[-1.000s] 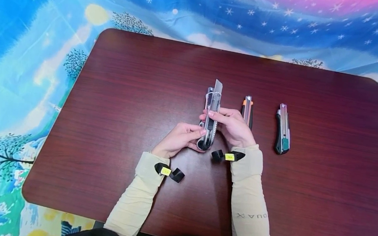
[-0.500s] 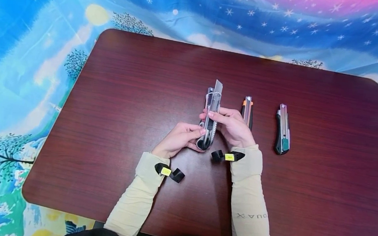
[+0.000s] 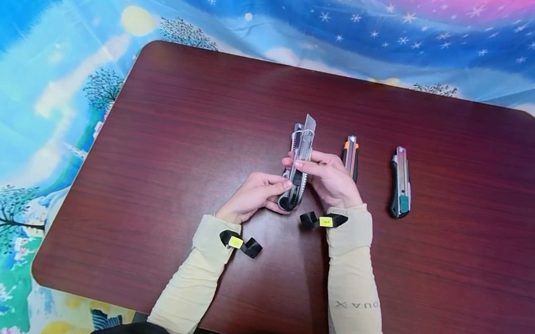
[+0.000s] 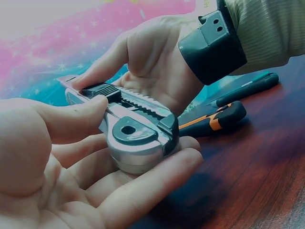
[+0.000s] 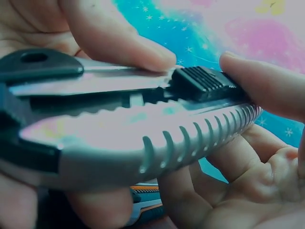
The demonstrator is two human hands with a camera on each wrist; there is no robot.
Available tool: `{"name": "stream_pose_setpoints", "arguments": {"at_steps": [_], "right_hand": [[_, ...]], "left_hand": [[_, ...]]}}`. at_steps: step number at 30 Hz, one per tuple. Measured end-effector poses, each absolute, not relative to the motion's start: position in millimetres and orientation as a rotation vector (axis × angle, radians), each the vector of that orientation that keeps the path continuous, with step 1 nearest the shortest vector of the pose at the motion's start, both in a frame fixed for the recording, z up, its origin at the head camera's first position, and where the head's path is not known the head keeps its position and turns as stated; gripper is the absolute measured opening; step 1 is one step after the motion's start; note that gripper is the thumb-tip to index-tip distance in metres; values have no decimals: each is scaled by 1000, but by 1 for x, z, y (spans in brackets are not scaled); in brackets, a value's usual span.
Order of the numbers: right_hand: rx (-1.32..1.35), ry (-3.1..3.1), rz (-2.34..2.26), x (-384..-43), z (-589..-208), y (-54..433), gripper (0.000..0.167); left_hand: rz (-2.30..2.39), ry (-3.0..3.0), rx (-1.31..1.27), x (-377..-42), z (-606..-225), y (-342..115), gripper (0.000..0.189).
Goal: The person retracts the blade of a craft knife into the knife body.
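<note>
A silver utility knife (image 3: 303, 157) with a black slider (image 4: 102, 91) is held up between both hands, its blade (image 3: 310, 122) showing at the far end. My left hand (image 3: 257, 193) pinches the handle near its rounded black end, thumb on top and fingers below, as the left wrist view shows. Farther up, my right hand (image 3: 333, 180) grips the same knife, its thumb beside the slider in the right wrist view. Partly hidden behind the held knife is another silver-and-black utility knife (image 3: 296, 132).
To the right of the hands an orange-and-black utility knife (image 3: 350, 153) lies on the dark red table (image 3: 193, 126), partly covered by the right hand. Farther right lies a black utility knife with a green slider (image 3: 401, 186). A patterned cloth (image 3: 245, 1) hangs behind the table.
The held knife has dipped very slightly toward me. Both hands keep nearly the same grip, and the knives on the table have not moved.
</note>
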State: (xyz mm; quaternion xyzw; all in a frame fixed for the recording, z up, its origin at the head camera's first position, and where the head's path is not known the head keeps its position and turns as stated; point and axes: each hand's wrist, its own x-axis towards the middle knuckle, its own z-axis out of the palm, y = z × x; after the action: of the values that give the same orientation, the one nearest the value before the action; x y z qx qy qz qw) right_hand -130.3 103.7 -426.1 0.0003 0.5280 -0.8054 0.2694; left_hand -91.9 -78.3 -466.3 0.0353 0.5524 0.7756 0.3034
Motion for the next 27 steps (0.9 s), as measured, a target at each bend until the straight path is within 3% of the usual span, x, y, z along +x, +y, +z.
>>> {"name": "stream_pose_setpoints", "arguments": {"at_steps": [13, 20, 27], "right_hand": [[-12, 1440, -2171, -129, -426, 102, 31], [-50, 1438, -2179, -129, -425, 101, 49], [-42, 1491, -2175, -131, -426, 102, 46]], "left_hand": [[2082, 1457, 53, -91, -467, -77, 35], [2097, 1467, 52, -90, -465, -77, 36], [2071, 1411, 102, -92, -464, -78, 35]]}}
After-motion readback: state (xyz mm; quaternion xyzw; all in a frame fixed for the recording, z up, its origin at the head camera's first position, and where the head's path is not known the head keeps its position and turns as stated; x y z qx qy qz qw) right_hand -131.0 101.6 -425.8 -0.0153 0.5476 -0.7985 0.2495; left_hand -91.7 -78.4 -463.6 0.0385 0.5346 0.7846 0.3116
